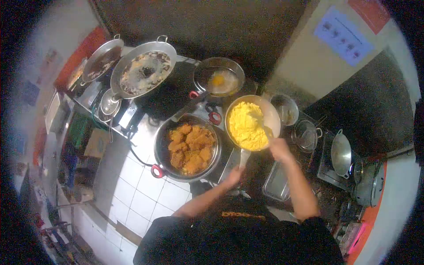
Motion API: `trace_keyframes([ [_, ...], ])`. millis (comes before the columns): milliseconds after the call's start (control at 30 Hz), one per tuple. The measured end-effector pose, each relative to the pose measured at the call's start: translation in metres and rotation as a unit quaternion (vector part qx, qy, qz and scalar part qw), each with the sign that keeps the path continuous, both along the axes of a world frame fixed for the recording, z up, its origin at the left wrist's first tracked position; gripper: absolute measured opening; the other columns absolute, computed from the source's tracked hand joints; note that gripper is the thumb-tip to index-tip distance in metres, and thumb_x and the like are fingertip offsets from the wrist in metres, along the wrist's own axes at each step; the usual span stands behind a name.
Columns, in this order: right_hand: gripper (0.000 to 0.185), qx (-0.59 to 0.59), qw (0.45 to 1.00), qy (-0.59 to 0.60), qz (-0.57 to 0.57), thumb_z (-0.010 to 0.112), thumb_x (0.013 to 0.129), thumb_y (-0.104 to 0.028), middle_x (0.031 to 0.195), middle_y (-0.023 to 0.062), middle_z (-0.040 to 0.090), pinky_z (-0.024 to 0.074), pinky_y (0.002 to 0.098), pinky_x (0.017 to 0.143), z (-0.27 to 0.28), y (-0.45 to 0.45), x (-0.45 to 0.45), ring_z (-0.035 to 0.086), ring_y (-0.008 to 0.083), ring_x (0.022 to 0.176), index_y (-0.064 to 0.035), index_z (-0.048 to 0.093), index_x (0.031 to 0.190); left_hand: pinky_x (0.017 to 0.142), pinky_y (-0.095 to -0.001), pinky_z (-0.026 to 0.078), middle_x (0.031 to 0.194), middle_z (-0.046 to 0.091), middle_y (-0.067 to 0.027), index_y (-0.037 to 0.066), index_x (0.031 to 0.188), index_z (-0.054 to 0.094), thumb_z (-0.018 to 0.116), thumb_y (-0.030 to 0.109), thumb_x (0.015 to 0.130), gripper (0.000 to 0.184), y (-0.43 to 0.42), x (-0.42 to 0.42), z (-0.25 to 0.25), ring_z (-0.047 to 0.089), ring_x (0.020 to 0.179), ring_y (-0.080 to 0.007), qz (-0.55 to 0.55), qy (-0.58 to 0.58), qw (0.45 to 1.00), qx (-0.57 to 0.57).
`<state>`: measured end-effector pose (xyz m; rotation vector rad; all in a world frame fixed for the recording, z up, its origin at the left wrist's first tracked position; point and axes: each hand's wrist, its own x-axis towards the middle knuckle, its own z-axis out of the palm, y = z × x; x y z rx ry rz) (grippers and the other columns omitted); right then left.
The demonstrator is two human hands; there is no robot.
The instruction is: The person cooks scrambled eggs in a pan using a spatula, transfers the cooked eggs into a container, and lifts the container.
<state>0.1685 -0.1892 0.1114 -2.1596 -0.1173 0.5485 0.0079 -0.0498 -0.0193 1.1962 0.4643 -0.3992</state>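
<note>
A light-coloured pan [274, 115] holds a heap of yellow, fluffy food [245, 126], which looks like scrambled egg. My left hand [233, 176] is closed round the pan's pale handle [244, 157], below the pan. At the pan's right edge my right hand [281, 150] is closed on a pale utensil [267, 131], whose far end reaches into the yellow food. Just left of the pan, a large metal bowl [160, 152] contains browned, fried pieces [193, 147]. Above, a frying pan [197, 79] holds an egg with its yolk showing [218, 81].
Two large woks [173, 52] with dark oil stand at the upper left, a strainer [110, 102] beside them. On the right are a clear container [277, 187], round bowls [285, 109] and another wok [341, 154]. White tiles [137, 185] show at the lower left.
</note>
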Motion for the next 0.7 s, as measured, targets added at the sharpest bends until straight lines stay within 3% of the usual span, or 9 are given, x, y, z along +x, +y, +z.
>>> trace_keyframes([
  [33, 0.017, -0.102, 0.960, -0.237, 0.111, 0.049, 0.078, -0.013, 0.067, 0.0161, 0.057, 0.0445, 0.0402, 0.049, 0.009, 0.014, -0.011, 0.056, 0.0308, 0.055, -0.0030, 0.056, 0.090, 0.045, -0.0289, 0.038, 0.064, 0.048, -0.0029, 0.004, 0.096, 0.050, 0.040, 0.040, 0.089, 0.038, 0.002, 0.001, 0.005, 0.044, 0.051, -0.0141, -0.005, -0.011, 1.000, 0.010],
  [67, 0.028, -0.221, 0.957, -0.131, 0.134, 0.047, 0.075, -0.008, 0.082, 0.0223, 0.059, 0.0454, 0.0450, 0.068, 0.020, 0.022, -0.022, 0.056, 0.0404, 0.077, -0.0041, 0.056, 0.101, 0.046, -0.0295, 0.039, 0.065, 0.049, -0.0035, 0.003, 0.097, 0.050, 0.040, 0.040, 0.089, 0.038, 0.003, 0.001, 0.010, 0.045, 0.051, -0.0148, -0.011, -0.023, 0.999, 0.021],
  [133, 0.042, -0.268, 0.932, -0.180, 0.162, 0.039, 0.083, -0.009, 0.083, 0.0267, 0.057, 0.0439, 0.0447, 0.073, 0.007, 0.039, -0.040, 0.056, 0.0397, 0.080, -0.0236, 0.046, 0.122, 0.046, -0.0295, 0.039, 0.064, 0.049, -0.0034, 0.004, 0.094, 0.049, 0.040, 0.040, 0.089, 0.037, -0.001, 0.001, -0.011, 0.046, 0.051, -0.0146, -0.011, -0.013, 0.999, 0.030],
  [267, 0.040, -0.235, 0.916, -0.308, 0.107, 0.038, 0.082, -0.010, 0.084, 0.0271, 0.057, 0.0444, 0.0444, 0.071, -0.051, 0.026, 0.008, 0.056, 0.0401, 0.079, -0.0170, 0.046, 0.121, 0.046, -0.0295, 0.039, 0.064, 0.048, -0.0037, 0.006, 0.090, 0.048, 0.039, 0.041, 0.089, 0.036, 0.001, 0.001, -0.027, 0.047, 0.051, -0.0149, -0.032, -0.032, 0.998, 0.054],
  [333, 0.032, -0.324, 0.914, -0.189, 0.156, 0.047, 0.077, -0.015, 0.074, 0.0232, 0.060, 0.0471, 0.0452, 0.068, -0.047, 0.017, 0.044, 0.060, 0.0359, 0.073, -0.0017, 0.054, 0.105, 0.046, -0.0301, 0.039, 0.064, 0.049, -0.0042, 0.006, 0.089, 0.048, 0.039, 0.041, 0.089, 0.037, 0.004, 0.000, -0.026, 0.048, 0.051, -0.0153, -0.021, -0.036, 0.997, 0.067],
  [400, 0.028, -0.195, 0.967, -0.121, 0.111, 0.046, 0.079, -0.018, 0.067, 0.0221, 0.060, 0.0490, 0.0430, 0.057, 0.032, 0.017, 0.037, 0.061, 0.0306, 0.061, 0.0007, 0.056, 0.099, 0.046, -0.0306, 0.040, 0.064, 0.049, -0.0047, 0.006, 0.089, 0.048, 0.039, 0.042, 0.089, 0.038, 0.009, 0.003, -0.022, 0.048, 0.051, -0.0157, -0.010, -0.042, 0.996, 0.078],
  [467, 0.026, -0.222, 0.961, -0.050, 0.158, 0.045, 0.082, -0.019, 0.059, 0.0161, 0.058, 0.0475, 0.0363, 0.042, 0.091, 0.013, 0.029, 0.058, 0.0231, 0.047, 0.0025, 0.058, 0.090, 0.048, -0.0322, 0.040, 0.066, 0.050, -0.0057, 0.005, 0.090, 0.050, 0.039, 0.040, 0.089, 0.037, 0.013, 0.001, -0.018, 0.049, 0.052, -0.0168, 0.005, -0.012, 1.000, 0.024],
  [533, 0.023, -0.122, 0.973, 0.143, 0.133, 0.045, 0.083, -0.017, 0.052, 0.0073, 0.052, 0.0435, 0.0303, 0.033, 0.125, 0.005, 0.011, 0.051, 0.0163, 0.037, 0.0008, 0.057, 0.092, 0.048, -0.0303, 0.040, 0.065, 0.050, -0.0045, 0.006, 0.092, 0.051, 0.040, 0.038, 0.088, 0.035, 0.013, 0.000, -0.026, 0.049, 0.052, -0.0155, -0.003, -0.029, 0.994, 0.107],
  [700, 0.014, -0.037, 0.970, 0.224, 0.083, 0.048, 0.082, -0.013, 0.051, -0.0026, 0.045, 0.0330, 0.0220, 0.033, 0.086, 0.038, -0.052, 0.042, 0.0066, 0.037, -0.0067, 0.060, 0.088, 0.052, -0.0287, 0.042, 0.064, 0.051, -0.0044, 0.005, 0.097, 0.053, 0.042, 0.033, 0.088, 0.031, 0.019, 0.005, 0.010, 0.050, 0.057, -0.0168, -0.053, -0.077, 0.959, 0.266],
])
